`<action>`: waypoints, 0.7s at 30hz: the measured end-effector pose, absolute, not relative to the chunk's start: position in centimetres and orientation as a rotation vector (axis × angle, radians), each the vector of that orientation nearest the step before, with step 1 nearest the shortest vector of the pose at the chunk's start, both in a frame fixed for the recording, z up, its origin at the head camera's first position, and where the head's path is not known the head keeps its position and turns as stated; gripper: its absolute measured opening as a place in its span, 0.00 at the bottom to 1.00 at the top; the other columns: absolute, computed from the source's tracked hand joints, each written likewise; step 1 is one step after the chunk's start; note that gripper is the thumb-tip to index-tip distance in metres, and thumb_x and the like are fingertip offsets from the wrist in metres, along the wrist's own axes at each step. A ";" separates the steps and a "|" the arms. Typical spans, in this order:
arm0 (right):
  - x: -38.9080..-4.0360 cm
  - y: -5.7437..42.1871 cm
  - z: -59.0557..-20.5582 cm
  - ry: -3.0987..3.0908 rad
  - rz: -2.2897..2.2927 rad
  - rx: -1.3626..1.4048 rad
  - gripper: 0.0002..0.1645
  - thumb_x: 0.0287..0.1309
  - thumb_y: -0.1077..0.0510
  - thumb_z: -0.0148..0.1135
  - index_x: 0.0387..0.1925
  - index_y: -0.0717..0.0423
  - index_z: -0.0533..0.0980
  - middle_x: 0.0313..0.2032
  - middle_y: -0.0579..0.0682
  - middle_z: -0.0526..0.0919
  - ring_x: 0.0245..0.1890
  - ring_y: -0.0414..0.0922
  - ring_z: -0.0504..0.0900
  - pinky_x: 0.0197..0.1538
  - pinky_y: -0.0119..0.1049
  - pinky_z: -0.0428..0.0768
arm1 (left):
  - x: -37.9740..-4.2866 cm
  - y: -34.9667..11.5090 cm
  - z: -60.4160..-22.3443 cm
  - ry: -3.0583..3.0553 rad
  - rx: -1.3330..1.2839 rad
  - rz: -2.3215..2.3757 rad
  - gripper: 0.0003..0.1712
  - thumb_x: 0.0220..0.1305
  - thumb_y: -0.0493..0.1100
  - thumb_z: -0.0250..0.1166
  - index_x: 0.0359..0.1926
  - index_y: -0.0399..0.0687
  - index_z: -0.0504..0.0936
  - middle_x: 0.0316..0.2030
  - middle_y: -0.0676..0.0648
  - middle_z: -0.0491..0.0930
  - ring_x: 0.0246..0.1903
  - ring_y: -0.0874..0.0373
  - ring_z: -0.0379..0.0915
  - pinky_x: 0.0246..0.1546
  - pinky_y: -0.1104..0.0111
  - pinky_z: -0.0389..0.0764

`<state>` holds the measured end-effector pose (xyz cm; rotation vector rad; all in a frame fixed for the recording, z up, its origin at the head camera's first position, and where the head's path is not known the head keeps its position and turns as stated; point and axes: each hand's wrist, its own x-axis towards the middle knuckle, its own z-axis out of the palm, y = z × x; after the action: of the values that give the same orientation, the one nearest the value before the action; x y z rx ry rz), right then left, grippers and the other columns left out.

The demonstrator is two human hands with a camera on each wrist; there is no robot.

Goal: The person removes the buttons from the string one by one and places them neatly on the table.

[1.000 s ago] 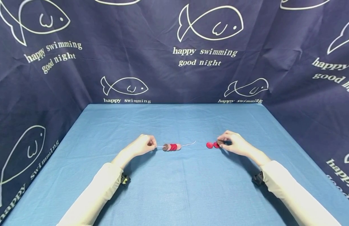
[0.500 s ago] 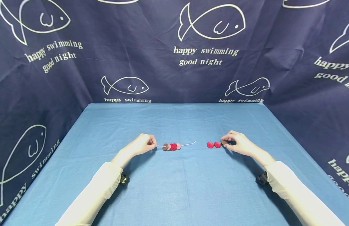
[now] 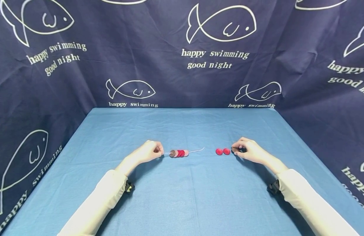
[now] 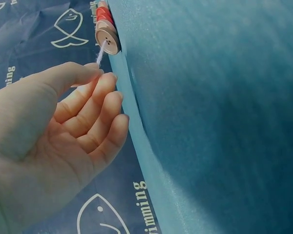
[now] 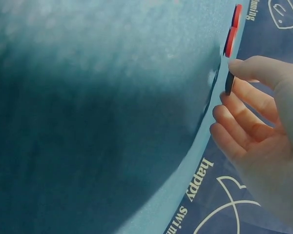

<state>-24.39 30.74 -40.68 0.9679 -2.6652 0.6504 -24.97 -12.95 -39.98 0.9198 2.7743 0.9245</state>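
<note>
In the head view my left hand (image 3: 148,151) pinches one end of a white string (image 3: 197,150) between thumb and index finger. Threaded on it is a row of overlapping buttons: a brown button (image 4: 106,41) with small holes nearest the hand, then pink and red buttons (image 3: 181,153). The string's other end lies loose to the right. My right hand (image 3: 249,151) holds a single brown button (image 3: 234,149) by its edges, thumb on one side and fingertips on the other, low at the cloth. Just left of it, two red buttons (image 3: 222,151) lie side by side.
A blue cloth (image 3: 182,196) covers the table. Dark blue curtains (image 3: 170,59) with white fish prints and lettering stand at the back and both sides. A dark wrist camera (image 3: 274,186) sits at the right cuff, another camera (image 3: 130,186) at the left.
My right hand has shifted a little right with the brown button, which overlapped a red button and now sits beside it. The left hand and threaded row have stayed put.
</note>
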 end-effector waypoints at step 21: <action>-24.2 30.3 -40.5 -2.775 0.610 0.976 0.15 0.47 0.64 0.69 0.40 0.65 0.81 0.32 0.49 0.78 0.30 0.43 0.74 0.35 0.33 0.73 | -24.9 -12.8 -40.1 2.742 0.975 0.932 0.03 0.57 0.34 0.62 0.27 0.44 0.79 0.22 0.52 0.80 0.21 0.69 0.69 0.25 0.76 0.72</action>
<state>-24.22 30.31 -40.47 0.9761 -2.7749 0.6099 -24.90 -12.80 -40.13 0.9749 2.7424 0.9324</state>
